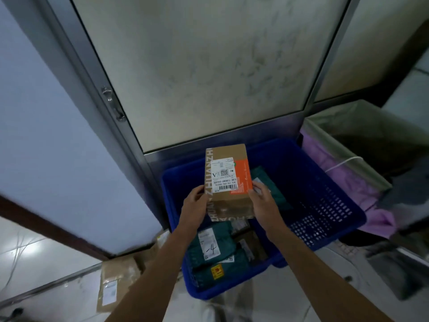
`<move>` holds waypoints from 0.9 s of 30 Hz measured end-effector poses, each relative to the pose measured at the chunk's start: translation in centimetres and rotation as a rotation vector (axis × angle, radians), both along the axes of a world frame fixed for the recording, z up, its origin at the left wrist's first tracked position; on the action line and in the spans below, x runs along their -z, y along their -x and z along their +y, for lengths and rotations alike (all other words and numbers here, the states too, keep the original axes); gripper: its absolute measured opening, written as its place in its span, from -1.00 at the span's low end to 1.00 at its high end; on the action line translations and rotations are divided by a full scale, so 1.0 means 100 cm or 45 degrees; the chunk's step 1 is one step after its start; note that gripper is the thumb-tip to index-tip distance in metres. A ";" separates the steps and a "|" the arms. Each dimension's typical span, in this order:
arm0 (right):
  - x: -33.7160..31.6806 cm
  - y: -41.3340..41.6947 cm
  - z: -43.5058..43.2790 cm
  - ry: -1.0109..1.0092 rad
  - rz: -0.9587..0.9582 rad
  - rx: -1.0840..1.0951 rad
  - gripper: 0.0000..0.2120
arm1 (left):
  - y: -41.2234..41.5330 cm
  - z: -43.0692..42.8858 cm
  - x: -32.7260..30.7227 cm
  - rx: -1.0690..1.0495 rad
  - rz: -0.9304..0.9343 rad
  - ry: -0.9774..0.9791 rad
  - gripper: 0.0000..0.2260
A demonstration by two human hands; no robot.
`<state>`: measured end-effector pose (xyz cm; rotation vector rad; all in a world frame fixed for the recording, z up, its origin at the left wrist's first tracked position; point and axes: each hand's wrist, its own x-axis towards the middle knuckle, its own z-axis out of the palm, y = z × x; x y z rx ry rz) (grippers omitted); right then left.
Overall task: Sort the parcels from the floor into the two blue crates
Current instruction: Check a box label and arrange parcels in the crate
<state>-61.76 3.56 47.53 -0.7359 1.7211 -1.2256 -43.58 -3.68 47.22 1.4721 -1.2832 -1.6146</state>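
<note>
I hold a brown cardboard box [228,177] with a white shipping label and an orange patch above two blue crates. My left hand [194,206] grips its left side and my right hand [261,198] grips its right side. The far blue crate [325,196] holds a dark green parcel [271,184] under the box. The near blue crate [199,291] holds several dark green parcels [209,247] with white labels and a dark brown packet [251,247].
A brown padded envelope [113,287] lies on the tiled floor at the lower left. A metal-framed glass door [209,66] stands right behind the crates. To the right stands a bin [343,145] lined with clear and purple bags.
</note>
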 end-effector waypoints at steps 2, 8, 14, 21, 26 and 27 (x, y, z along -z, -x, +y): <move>-0.004 0.009 -0.001 0.028 0.070 0.047 -0.73 | 0.013 -0.005 -0.002 0.038 0.000 0.012 -0.73; -0.009 0.039 0.002 0.063 0.223 0.148 -0.72 | 0.053 -0.012 -0.012 0.076 0.086 -0.052 -0.71; 0.003 0.093 0.005 0.008 0.315 0.199 -0.68 | 0.108 -0.015 -0.003 0.166 0.096 -0.180 -0.74; 0.032 0.202 0.006 -0.043 0.145 0.180 -0.73 | 0.201 -0.012 0.023 0.238 0.033 -0.226 -0.77; 0.059 0.303 -0.009 -0.077 0.111 0.058 -0.77 | 0.297 -0.011 0.040 0.166 -0.031 -0.189 -0.74; 0.062 0.323 -0.011 -0.091 0.108 0.031 -0.77 | 0.315 -0.011 0.043 0.151 -0.033 -0.200 -0.72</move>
